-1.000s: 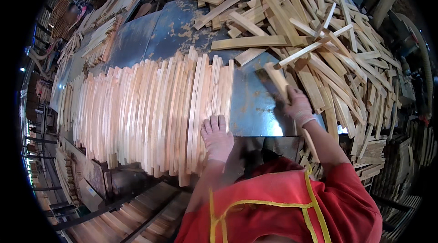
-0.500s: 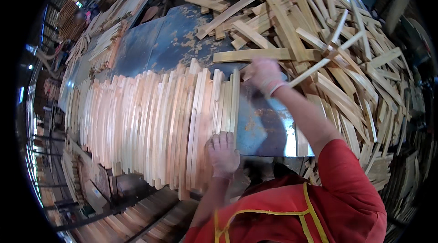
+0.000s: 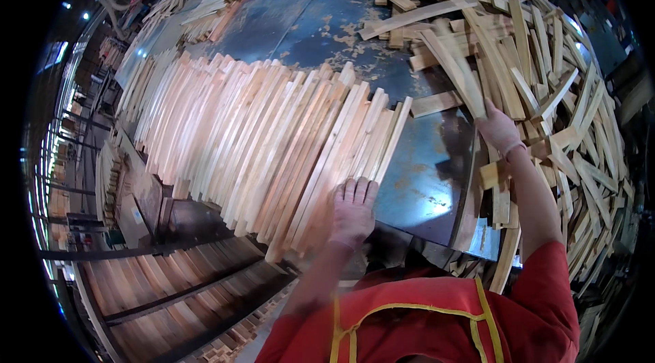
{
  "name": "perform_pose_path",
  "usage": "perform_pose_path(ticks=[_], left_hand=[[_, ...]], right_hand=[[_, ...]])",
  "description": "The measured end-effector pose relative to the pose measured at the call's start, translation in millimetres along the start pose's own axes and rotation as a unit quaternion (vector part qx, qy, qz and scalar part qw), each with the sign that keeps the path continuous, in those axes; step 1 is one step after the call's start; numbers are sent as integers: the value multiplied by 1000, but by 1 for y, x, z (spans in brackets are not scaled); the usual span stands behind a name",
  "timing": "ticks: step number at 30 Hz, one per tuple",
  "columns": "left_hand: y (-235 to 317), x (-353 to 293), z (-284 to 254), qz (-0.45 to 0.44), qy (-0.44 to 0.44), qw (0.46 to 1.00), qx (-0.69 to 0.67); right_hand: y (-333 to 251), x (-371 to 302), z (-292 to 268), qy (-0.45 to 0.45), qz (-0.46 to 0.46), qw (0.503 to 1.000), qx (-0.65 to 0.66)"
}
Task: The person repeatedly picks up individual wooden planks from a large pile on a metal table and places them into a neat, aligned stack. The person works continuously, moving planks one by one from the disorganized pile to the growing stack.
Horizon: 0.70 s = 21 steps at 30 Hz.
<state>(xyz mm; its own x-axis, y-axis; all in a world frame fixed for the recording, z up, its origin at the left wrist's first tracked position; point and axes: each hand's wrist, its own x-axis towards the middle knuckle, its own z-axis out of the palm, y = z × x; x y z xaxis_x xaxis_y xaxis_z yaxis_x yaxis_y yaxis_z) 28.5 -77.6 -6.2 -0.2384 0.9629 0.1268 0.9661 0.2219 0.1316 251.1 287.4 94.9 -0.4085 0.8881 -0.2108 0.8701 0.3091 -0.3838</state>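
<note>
A long row of pale wooden slats (image 3: 259, 138) stands side by side on the metal-topped table (image 3: 419, 189), left of centre. My left hand (image 3: 353, 213), in a light glove, lies with its fingers stretched over the near ends of the rightmost slats. Off to the right, my right hand (image 3: 499, 131), also gloved, is closed round the near end of a wooden slat (image 3: 456, 76). That slat slants up and away to the left, its far end slightly blurred. Beside this hand spreads a jumbled pile of slats (image 3: 515, 93).
A short board (image 3: 437, 103) lies on the table between row and pile. Further stacked slats (image 3: 211, 11) sit at the far left. Below the table's left side is a rack of darker boards (image 3: 184, 281). Some pile pieces overhang the table's near right edge.
My right hand has moved right from beside the row to the pile and now grips a slat. My left hand stays on the row's near end. The view has shifted.
</note>
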Motion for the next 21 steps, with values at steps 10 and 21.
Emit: perform_pose_path(ticks=[10, 21], left_hand=[[-28, 3, -2, 51, -34, 994, -85], [21, -1, -17, 33, -75, 995, 56]], right_hand=[[-100, -149, 166, -64, 94, 940, 321], [-16, -193, 94, 203, -56, 972, 99]])
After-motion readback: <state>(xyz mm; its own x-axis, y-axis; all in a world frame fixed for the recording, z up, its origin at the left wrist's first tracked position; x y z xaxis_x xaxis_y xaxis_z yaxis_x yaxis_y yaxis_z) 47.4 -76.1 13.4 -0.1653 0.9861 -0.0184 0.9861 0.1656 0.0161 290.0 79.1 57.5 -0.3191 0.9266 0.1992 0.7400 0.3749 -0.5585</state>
